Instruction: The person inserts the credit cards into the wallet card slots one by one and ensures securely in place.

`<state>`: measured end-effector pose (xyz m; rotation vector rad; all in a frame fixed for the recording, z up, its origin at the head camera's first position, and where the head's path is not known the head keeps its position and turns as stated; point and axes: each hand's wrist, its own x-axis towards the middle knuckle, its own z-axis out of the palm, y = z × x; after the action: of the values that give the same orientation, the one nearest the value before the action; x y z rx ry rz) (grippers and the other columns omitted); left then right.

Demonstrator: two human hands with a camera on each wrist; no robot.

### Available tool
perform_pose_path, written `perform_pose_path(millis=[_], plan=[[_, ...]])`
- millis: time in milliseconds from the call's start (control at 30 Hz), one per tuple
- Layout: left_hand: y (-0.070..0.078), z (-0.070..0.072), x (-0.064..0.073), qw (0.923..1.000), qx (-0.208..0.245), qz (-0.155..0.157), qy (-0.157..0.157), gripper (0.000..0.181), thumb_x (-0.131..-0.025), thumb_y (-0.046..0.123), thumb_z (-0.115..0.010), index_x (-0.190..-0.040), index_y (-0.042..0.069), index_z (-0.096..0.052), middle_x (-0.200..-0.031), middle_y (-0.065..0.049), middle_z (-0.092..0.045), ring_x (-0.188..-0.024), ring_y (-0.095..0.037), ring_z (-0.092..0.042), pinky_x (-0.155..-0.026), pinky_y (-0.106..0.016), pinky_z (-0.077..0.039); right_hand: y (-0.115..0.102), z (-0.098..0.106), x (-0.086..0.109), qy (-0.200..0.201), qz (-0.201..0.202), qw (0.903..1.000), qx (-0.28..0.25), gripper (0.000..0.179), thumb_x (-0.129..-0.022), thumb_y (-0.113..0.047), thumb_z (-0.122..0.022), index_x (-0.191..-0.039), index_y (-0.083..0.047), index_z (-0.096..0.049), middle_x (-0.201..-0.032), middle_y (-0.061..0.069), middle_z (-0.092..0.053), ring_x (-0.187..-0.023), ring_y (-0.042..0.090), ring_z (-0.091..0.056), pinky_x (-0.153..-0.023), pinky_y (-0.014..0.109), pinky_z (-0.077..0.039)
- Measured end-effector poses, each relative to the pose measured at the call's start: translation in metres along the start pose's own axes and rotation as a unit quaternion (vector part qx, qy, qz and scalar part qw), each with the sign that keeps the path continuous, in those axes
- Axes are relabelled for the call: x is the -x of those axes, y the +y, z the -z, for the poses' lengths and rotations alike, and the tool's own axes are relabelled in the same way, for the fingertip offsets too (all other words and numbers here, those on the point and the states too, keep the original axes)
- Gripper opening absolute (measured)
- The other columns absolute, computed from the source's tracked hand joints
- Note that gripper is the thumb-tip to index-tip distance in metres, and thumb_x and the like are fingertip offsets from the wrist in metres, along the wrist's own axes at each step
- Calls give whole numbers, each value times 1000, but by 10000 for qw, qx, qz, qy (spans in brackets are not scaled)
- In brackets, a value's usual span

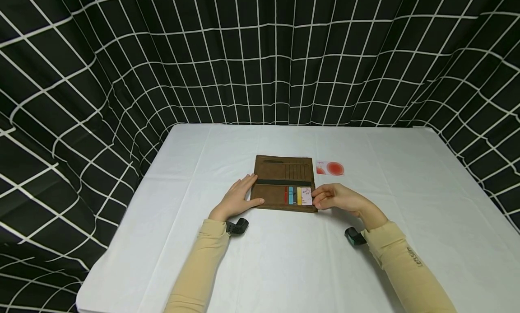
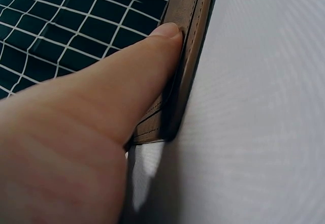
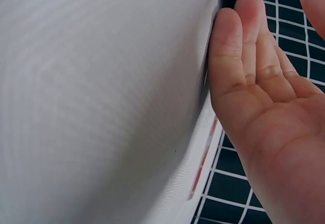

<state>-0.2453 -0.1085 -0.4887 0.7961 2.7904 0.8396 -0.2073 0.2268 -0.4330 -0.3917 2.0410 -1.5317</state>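
A brown bifold wallet (image 1: 271,171) lies spread open on the white table, several slots in its far half. Overlapping cards sit in its near half, the rightmost a pale card with a floral print (image 1: 306,196). My left hand (image 1: 235,199) rests on the wallet's left side, fingers stretched along the edge. Its thumb (image 2: 161,46) presses on the near flap. At the wallet's right edge, beside the pale card, are the fingertips of my right hand (image 1: 338,198). In the right wrist view its fingers (image 3: 226,46) are nearly straight, with the thumb apart from them.
A white card with red circles (image 1: 335,169) lies flat on the table, just right of the wallet's far half. The white tablecloth (image 1: 276,259) extends around the wallet. Black curtains with a white grid (image 1: 276,55) hang behind and at both sides.
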Motion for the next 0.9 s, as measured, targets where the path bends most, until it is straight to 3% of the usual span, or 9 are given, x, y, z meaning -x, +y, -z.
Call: perform_pose_path(millis=[300, 633, 900], plan=[[0, -1, 0, 10000, -2, 14, 14, 85, -86, 57, -55, -149, 11, -21, -152, -4, -18, -139, -13, -10, -111, -29, -2, 4, -1, 2, 66, -208, 9997, 54, 46, -86, -2, -61, -122, 21, -44, -99, 14, -62, -86, 14, -60, -78, 23, -50], [0, 0, 2, 9996, -18, -204, 197, 85, -87, 57, -53, -147, 6, -24, -151, -9, -22, -138, -18, -14, -112, -31, -5, 3, -1, 1, -108, -65, 9999, 59, 49, -86, -4, -62, -122, 21, -41, -103, 17, -60, -91, 17, -58, -80, 23, -49], [2, 1, 2, 10000, -17, -71, 44, 84, -86, 54, -57, -148, 10, -21, -152, -5, -19, -139, -15, -11, -111, -29, -3, -2, -4, -2, -269, 24, 9995, 161, 43, -87, -1, -61, -120, 20, -43, -102, 18, -59, -91, 21, -58, -80, 24, -49]])
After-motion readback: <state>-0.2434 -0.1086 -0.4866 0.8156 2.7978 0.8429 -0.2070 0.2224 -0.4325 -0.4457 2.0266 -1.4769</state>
